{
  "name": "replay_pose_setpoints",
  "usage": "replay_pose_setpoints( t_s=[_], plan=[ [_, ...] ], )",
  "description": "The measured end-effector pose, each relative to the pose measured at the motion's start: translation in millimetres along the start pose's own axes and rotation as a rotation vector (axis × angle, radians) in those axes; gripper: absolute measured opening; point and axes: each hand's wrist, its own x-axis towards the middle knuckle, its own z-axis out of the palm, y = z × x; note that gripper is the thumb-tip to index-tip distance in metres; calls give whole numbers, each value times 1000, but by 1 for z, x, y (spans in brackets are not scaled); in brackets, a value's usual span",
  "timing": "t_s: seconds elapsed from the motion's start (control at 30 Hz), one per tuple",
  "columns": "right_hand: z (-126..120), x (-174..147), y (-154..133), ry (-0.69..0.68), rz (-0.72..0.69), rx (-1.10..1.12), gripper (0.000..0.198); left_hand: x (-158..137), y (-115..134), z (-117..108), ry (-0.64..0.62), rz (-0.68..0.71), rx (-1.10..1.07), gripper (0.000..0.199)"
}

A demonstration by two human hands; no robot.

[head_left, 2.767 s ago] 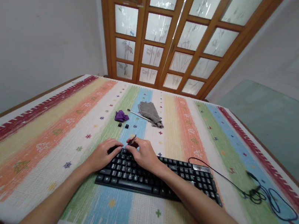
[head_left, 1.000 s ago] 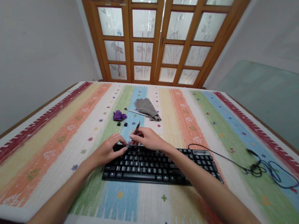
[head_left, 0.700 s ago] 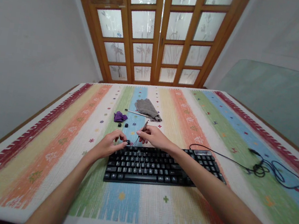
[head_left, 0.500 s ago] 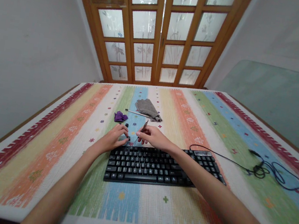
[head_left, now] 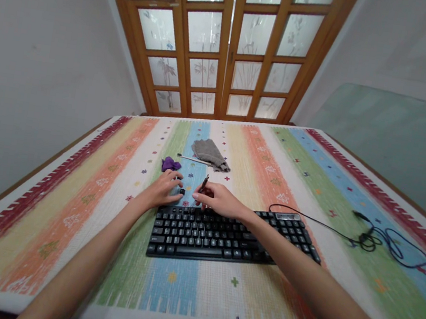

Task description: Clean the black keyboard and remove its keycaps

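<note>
A black keyboard (head_left: 201,238) lies across the striped cloth, with my right hand (head_left: 218,198) over its back edge. That hand is closed around a slim dark-handled tool (head_left: 204,182), held upright like a pen; its lower end is too fine to make out. My left hand (head_left: 162,189) is just behind the keyboard's back left corner, fingers apart and palm down. A small black keycap (head_left: 182,191) sits by its fingertips, between the two hands. Whatever lies beneath the left palm is hidden.
Beyond my hands lie a crumpled purple cloth (head_left: 171,164), a thin white-handled brush (head_left: 193,158) and a folded grey cloth (head_left: 210,154). The keyboard's black cable (head_left: 371,240) lies coiled on the right. Wooden glazed doors (head_left: 229,50) stand behind the table.
My left hand has shifted slightly left and away from me, its fingers spreading from beside the keycap. The right hand still holds the tool, almost in the same place.
</note>
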Motion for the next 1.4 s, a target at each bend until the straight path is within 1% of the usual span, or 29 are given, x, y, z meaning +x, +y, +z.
replay_pose_setpoints(
  t_s=[0.2, 0.4, 0.6, 0.73, 0.93, 1.1, 1.3, 1.4],
  plan=[
    [5, -1, 3, 17, -29, -73, 20, 7, 1, 3, -4, 23, 4, 12],
    [9, -4, 2, 20, -26, -99, 18, 21, -8, 2, 2, 16, 61, 11],
    [10, -7, -8, 100, -39, -315, 17, 34, -19, 2, -12, 17, 115, 11],
    [10, -11, -16, 135, -42, -400, 18, 37, -23, 4, -11, -5, 132, 11],
    [11, -15, -15, 110, -29, -405, 18, 38, -26, 5, -11, -30, 85, 13],
    [11, -15, -15, 111, -55, -445, 18, 39, -27, 5, -26, -32, 74, 13],
    [18, -15, -10, 153, -78, -437, 15, 39, -31, 6, -39, -26, 90, 12],
    [20, -13, -7, 189, -57, -390, 15, 39, -31, 5, -41, -22, 69, 12]
  ],
)
